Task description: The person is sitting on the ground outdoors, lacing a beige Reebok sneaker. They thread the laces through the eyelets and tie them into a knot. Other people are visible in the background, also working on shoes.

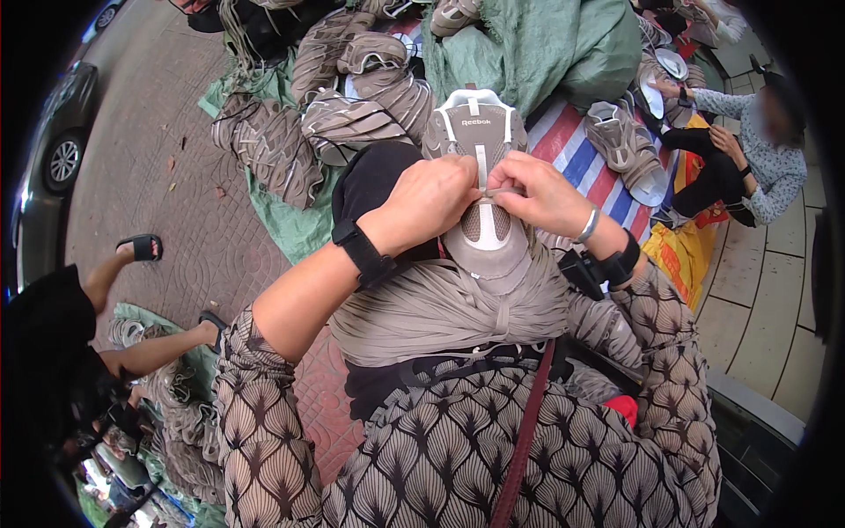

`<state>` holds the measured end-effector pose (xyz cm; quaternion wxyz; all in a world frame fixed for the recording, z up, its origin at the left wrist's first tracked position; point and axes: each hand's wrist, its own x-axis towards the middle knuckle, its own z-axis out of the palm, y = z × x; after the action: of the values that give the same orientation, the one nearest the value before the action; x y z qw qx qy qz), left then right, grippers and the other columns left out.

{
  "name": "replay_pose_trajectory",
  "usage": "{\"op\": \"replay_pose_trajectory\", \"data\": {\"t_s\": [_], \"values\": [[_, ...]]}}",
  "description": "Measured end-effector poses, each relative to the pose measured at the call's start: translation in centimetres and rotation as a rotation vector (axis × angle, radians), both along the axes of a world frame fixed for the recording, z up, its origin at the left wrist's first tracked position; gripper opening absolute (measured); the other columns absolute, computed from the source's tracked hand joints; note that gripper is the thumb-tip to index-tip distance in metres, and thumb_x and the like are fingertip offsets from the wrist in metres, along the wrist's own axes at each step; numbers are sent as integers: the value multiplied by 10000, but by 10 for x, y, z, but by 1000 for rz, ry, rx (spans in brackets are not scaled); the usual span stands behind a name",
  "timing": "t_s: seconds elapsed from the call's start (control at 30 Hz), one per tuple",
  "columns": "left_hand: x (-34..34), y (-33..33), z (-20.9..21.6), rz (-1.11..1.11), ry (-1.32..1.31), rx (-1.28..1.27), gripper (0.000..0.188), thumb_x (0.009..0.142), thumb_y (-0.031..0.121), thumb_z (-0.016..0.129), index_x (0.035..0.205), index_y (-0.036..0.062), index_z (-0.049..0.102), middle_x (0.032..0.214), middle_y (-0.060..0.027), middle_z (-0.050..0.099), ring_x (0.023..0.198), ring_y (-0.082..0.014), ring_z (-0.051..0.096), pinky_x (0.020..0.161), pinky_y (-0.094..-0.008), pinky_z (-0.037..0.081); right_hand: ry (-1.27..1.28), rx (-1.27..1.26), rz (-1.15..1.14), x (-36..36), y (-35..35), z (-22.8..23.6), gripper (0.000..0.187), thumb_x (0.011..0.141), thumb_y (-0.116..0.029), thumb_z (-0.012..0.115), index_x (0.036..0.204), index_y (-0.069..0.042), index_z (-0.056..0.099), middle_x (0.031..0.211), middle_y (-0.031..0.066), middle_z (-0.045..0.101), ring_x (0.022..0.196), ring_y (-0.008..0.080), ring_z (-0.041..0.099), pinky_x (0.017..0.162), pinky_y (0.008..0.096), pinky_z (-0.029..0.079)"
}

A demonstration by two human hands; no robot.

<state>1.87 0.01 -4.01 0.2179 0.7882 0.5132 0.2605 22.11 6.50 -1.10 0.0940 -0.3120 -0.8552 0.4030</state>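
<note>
A taupe and white sneaker upper lies in front of me, its toe toward my body and its tongue pointing away. Over its middle, my left hand pinches a pale shoelace from the left. From the right, my right hand grips the same shoelace between thumb and fingers. The two hands nearly meet above the shoe's lacing. On my lap, just below the toe, rests a thick bundle of taupe shoelaces, gathered at the middle.
Stacks of taupe sneaker uppers lie on green sacking ahead. A full green sack stands beyond striped sheeting. A seated person works at the right. Another person's leg and a parked car are at the left.
</note>
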Motion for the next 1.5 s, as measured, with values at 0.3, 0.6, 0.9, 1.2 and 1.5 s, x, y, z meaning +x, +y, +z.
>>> {"op": "replay_pose_trajectory", "data": {"t_s": [0.3, 0.6, 0.9, 1.2, 1.5], "values": [[-44, -20, 41, -21, 298, -49, 224, 920, 243, 602, 972, 36, 536, 880, -149, 619, 838, -343, 621, 743, -433, 458, -14, -280, -4, 10, 16, 3, 281, 767, -17, 599, 1044, -23, 552, 796, 30, 542, 737, 134, 538, 681, 285, 470], [-24, -12, 11, 15, 218, 199, 134, 796, 146, 692, 838, 85, 580, 811, -58, 580, 829, -256, 573, 777, -385, 404, -36, 769, -128, 29, -12, 8, 104, 777, -46, 636, 880, -51, 624, 803, 106, 564, 764, 274, 591, 724, 385, 441], [-21, -13, 13, -26, 309, 165, 118, 795, 86, 641, 857, 77, 541, 830, -81, 592, 832, -259, 591, 787, -380, 405, 508, -577, -730, 57, -17, -9, 148, 969, -149, 564, 1015, -26, 632, 1009, 82, 678, 902, 200, 647, 844, 368, 516], [-180, -82, 30, 658, 600, 4, 178, 869, 61, 509, 1045, 66, 492, 712, -187, 637, 652, -394, 636, 574, -478, 471, 1521, -863, -968, 227, 62, -67, 96, 956, -88, 581, 1003, -20, 629, 927, 77, 640, 871, 181, 610, 921, 367, 491], [-491, -316, -54, 1794, -996, 108, 136, 899, 132, 426, 1019, 82, 464, 799, -151, 637, 557, -258, 631, 408, -337, 466, 1219, -197, -1376, 571, 133, -17, 134, 895, -111, 650, 803, -64, 564, 682, 31, 549, 584, 151, 514, 595, 288, 473]]}}
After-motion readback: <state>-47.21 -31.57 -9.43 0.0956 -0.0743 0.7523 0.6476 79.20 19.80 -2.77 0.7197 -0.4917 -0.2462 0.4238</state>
